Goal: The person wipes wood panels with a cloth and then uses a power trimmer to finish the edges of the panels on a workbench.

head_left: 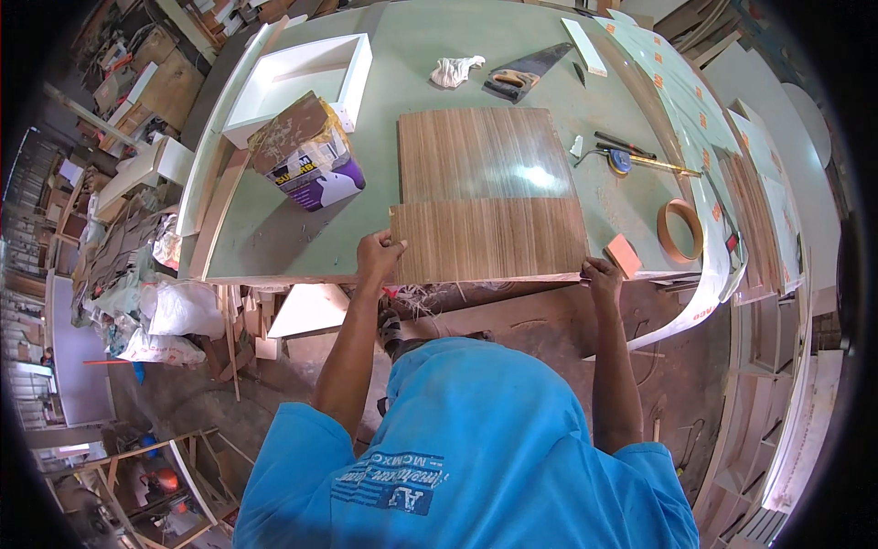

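Observation:
Two brown wood-grain panels lie at the near edge of the green-topped table [384, 82]. The far panel [480, 151] has a glossy face that catches the light. In front of it, the near panel [489, 240] meets or overlaps its lower edge; which of the two, I cannot tell. My left hand [380, 258] grips the near panel's left edge, fingers bent. At its near right corner, my right hand [601, 277] is closed on the panel, its fingertips partly hidden. A small orange-pink block [623, 256] lies just beyond my right hand.
At the left stand a purple-and-white tub [320, 178] and a white open box [297, 87]. Farther back lie a crumpled cloth [455, 71] and a handsaw [526, 73]. A tape measure [619, 162] and a brown banding roll [679, 231] lie right. White bags [183, 311] sit lower left.

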### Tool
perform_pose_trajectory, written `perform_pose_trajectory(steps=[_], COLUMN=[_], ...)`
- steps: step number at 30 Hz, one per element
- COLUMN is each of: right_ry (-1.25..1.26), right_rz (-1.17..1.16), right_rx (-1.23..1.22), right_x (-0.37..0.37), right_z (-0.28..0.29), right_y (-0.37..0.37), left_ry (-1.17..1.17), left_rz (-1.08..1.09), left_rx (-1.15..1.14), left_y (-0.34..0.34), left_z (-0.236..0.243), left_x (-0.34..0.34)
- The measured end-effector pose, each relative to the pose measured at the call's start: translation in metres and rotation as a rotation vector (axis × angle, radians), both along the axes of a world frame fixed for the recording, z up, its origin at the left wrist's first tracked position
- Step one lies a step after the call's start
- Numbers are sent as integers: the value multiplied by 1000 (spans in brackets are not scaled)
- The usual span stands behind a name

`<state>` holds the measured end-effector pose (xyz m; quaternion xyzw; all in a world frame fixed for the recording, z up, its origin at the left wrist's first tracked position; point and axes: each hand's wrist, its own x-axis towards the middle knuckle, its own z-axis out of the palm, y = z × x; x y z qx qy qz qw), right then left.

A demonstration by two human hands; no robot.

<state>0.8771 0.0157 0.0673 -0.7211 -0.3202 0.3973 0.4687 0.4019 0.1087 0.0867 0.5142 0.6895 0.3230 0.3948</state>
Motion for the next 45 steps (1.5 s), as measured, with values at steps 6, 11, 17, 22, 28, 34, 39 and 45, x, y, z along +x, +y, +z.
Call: perform_pose_trajectory(steps=[6,11,17,22,28,34,39,45], right_ry=[-10,-17,62,114,156,134,136,146], right_rz=[12,60,-67,-80,-128,-122,-131,-140], right_rx=[37,88,29,52,81,64,44,49], right_x=[1,9,-1,-2,-8,-10,-10,-6], right_z=[-3,-12,-2,-3,-4,-2,-1,-2], right_y=[1,0,-2,-4,-7,-5,-3,-10], left_ry=[-19,59,-47,-63,1,33,-34,-15], left_rz=[10,-38,-15,39,15,-39,38,37], left_rx=[-14,7,-50,-16,-20,-6,-24,-62], left_y=[2,6,3,3,3,7,7,-1], left_z=[-8,-13,-8,-5,-2,-10,-15,-4], left_x=[-1,-3,2,5,6,0,0,16])
